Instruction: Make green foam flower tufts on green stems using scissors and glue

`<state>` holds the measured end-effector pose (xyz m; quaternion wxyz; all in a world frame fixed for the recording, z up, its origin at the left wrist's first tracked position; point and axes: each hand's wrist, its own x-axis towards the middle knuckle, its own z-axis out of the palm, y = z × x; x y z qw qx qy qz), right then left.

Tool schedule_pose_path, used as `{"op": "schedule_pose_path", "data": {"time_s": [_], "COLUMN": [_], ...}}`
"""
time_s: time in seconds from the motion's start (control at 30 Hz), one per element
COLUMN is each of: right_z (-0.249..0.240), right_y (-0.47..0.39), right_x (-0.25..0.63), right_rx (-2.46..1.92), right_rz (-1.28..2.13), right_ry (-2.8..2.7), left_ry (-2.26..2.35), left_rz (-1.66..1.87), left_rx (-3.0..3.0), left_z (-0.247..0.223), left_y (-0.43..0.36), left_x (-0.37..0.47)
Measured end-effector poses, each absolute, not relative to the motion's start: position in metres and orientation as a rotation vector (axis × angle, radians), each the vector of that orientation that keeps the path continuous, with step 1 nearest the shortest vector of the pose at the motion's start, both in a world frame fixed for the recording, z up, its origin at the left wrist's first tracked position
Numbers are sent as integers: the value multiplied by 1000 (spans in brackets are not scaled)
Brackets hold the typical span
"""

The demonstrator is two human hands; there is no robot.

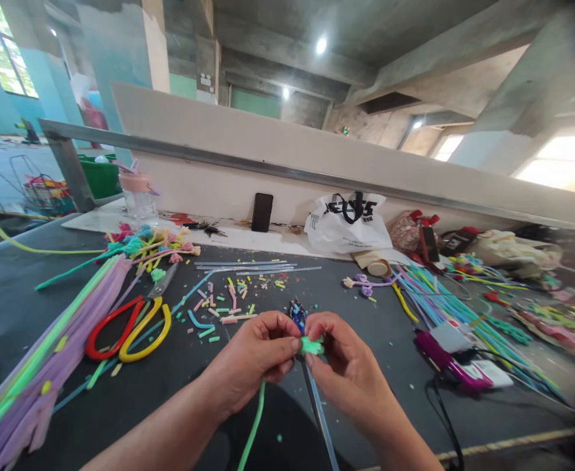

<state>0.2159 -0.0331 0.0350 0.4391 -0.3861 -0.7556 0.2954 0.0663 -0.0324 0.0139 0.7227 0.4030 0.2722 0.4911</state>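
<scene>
Near the front middle of the dark table, a small mint-green fuzzy piece (313, 345) is pinched between both hands. My left hand (258, 347) has thumb and forefinger closed at its left side, and a green pipe-cleaner stem (254, 425) hangs below that hand. My right hand (339, 360) grips the piece from the right with thumb and fingertips. Just behind the fingertips is a dark blue object (297, 313), partly hidden. A clear rod (322, 418) runs from under the hands toward the front edge. Scissors (130, 330) with red and yellow handles lie to the left.
Purple and green strips (66, 340) lie at the left, cut bits (233, 297) behind the hands. A phone (262, 212) leans on the back panel beside a white bag (348, 226). Blue stems (429, 297) and a magenta power strip (449, 366) are at the right.
</scene>
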Motion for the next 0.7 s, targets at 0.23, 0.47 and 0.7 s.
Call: {"op": "schedule_pose_path", "data": {"time_s": [0.23,0.47,0.7], "right_z": [31,29,28], "right_y": [-30,-24,-27], "right_x": [213,214,219], "right_rx": [-1003,-914,-864], "right_rz": [804,1299,1442], "right_ry": [-1807,-1444,-1470], "left_ry": [627,729,808], "left_rz": [1057,1160,1254], "left_rx": [880,1183,1283], "left_z": [15,15,9], "left_y": [-32,-30,-26], "left_x": [66,66,70]}}
